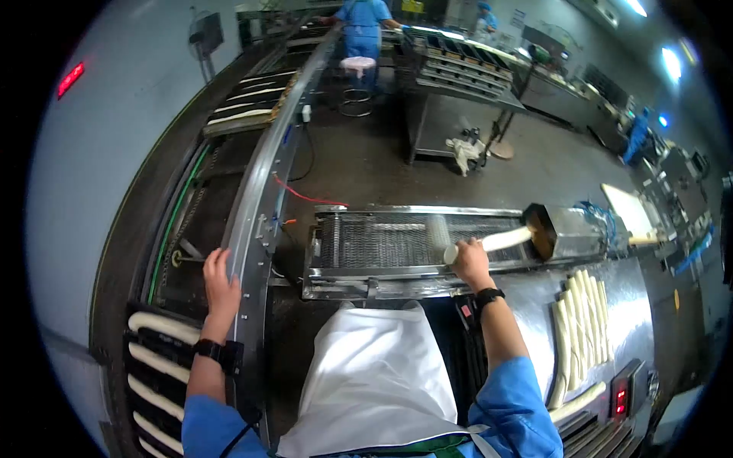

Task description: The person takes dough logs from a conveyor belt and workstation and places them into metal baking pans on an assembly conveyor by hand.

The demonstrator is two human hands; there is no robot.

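Note:
A long pale dough roll (504,240) stretches from the dark mouth of a metal chute over the mesh conveyor (382,240). My right hand (470,264) is closed around it close to its left end, which sticks out past my fingers. To the left, my left hand (221,288) is at the metal rail (256,191) of the long conveyor, fingers stretched out and nothing held. Just below it, a dark baking tray (156,347) carries several dough rolls in separate grooves.
Several dough rolls (584,320) lie on the steel table (527,305) at right, beside a scale (628,391) with a red display. Another loaded tray (248,103) sits farther up the long conveyor. A person in blue (362,30) stands by a stool (357,67) and a tray-stacked table.

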